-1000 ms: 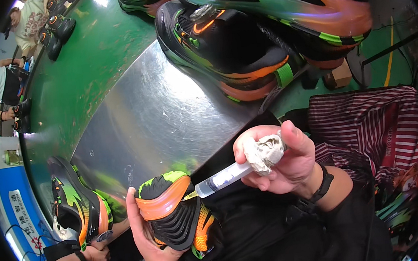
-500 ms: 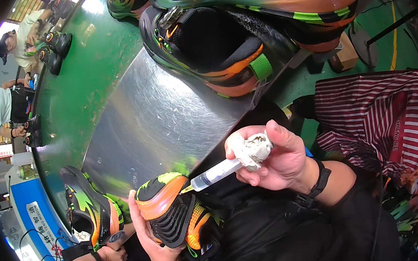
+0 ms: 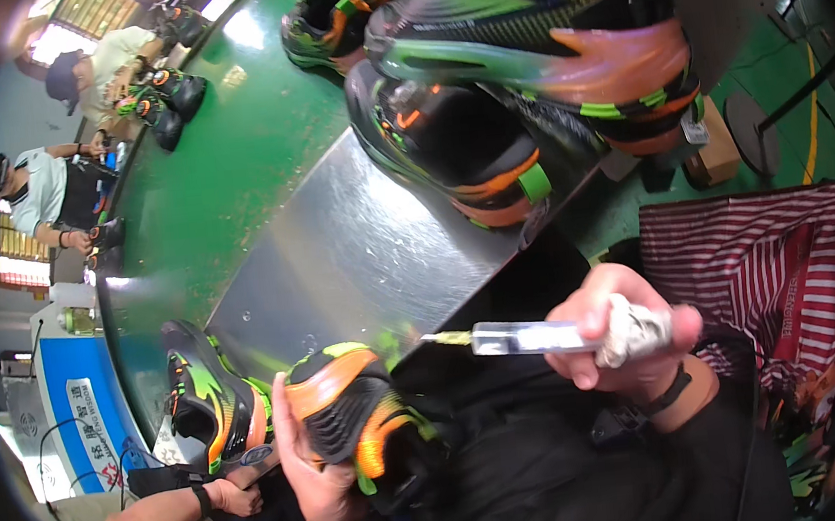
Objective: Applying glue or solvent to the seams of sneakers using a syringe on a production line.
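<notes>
Here's the left hand (image 3: pixel 320 479), near and left of centre, gripping a black, orange and green shoe (image 3: pixel 342 413), thumb up along its left side, orange band and black ribs on show! Over to the right, the right hand (image 3: pixel 616 289) grasps a clear syringe (image 3: pixel 520 337), fingers closed about the rear end, where a crumpled off-white wad (image 3: pixel 638 332) sits. The barrel points left, its yellowish tip near the shoe but apart from it! That shoe is at the near end of the shiny metal sheet (image 3: pixel 335 243). On the far side, a matching dark shoe (image 3: pixel 447 147) stands on the sheet, overlapped by another shoe (image 3: pixel 538 53), and near left, another person's hand (image 3: pixel 242 498) is just beside yet another one
</notes>
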Demonstrator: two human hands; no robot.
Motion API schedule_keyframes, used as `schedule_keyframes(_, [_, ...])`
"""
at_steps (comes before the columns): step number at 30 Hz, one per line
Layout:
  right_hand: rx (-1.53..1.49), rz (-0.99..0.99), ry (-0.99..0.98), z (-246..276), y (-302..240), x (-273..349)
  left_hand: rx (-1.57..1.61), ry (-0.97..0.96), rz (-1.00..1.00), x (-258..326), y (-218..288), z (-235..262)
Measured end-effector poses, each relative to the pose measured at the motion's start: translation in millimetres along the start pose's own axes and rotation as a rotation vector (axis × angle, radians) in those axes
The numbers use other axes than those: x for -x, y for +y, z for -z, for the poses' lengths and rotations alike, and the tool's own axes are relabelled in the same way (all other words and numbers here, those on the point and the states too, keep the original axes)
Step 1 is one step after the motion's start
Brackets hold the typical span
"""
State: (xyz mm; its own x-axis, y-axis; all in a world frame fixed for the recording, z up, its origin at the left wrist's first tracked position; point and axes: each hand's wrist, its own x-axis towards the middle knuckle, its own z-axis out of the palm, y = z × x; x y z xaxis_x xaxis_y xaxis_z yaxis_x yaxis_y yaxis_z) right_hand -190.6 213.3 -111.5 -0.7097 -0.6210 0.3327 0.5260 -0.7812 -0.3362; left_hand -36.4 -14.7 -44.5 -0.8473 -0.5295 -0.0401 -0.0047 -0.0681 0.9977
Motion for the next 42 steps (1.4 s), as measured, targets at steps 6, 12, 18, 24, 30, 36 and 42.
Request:
schedule_keyframes(6, [0.178,-0.098,-0.019,-6,-5,9,-0.014,0.181,-0.398,-18,73,-64])
schedule_keyframes(12, [0.014,-0.110,-0.111,1,15,6,-0.662,0.211,-0.218,-36,159,-92])
schedule_keyframes(18, [-0.006,-0.120,-0.097,9,28,-5,-1.141,-0.224,-0.601,-113,186,19])
schedule_keyframes(24, [0.148,-0.256,-0.015,17,25,-4,-1.721,-0.606,-0.562,-205,121,9])
schedule_keyframes(30, [0.334,-0.304,0.006,30,35,-2,-1.866,-0.907,-0.548,-285,69,-2])
schedule_keyframes(36, [0.743,-0.196,-0.130,25,36,-33,-1.529,-0.592,-0.207,-336,23,5])
schedule_keyframes(42, [0.815,-0.151,-0.199,21,45,-42,-0.776,-0.211,-0.317,-387,66,62])
